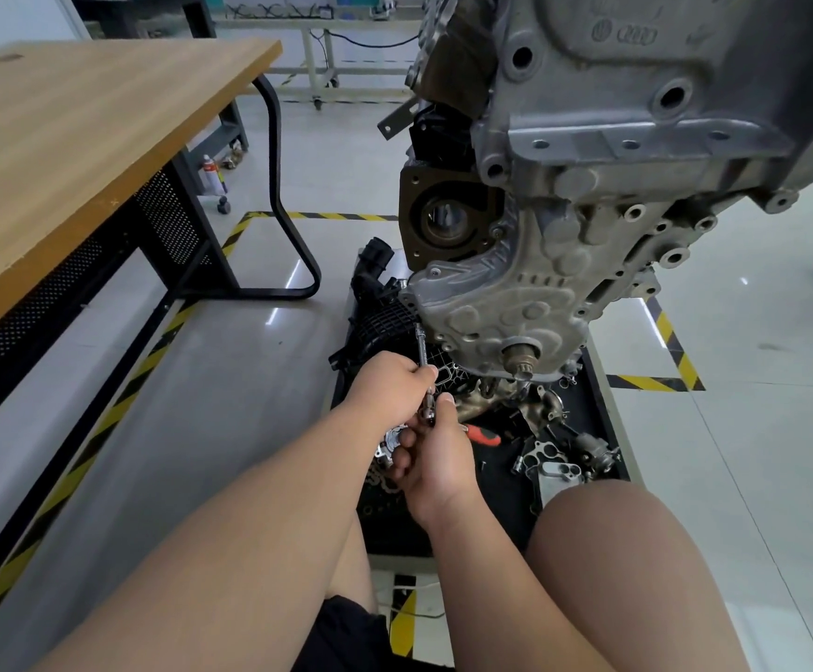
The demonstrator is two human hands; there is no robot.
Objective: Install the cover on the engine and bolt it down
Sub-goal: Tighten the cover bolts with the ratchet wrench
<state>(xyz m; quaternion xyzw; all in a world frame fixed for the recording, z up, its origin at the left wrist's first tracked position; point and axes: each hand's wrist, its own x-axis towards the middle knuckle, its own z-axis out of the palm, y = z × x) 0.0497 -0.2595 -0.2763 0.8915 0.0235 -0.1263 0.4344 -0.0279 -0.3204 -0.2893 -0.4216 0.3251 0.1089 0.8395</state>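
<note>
I see the big grey cast-metal engine (pixel 637 114) above my fingers, cut off at top and right, with open floor to their left. The dimpled grey aluminium cover (pixel 487 303) sits on its lower front. My left hand (pixel 395 380) grips the slim chrome socket bar (pixel 422 349) and my right hand (pixel 436 458) grips its lower end. The bar points up to the cover's lower-left edge, its tip hard to make out.

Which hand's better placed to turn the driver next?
Right hand: it grips the lower end of the socket driver; left hand holds its shaft nearer the cover, likely steadying.
</note>
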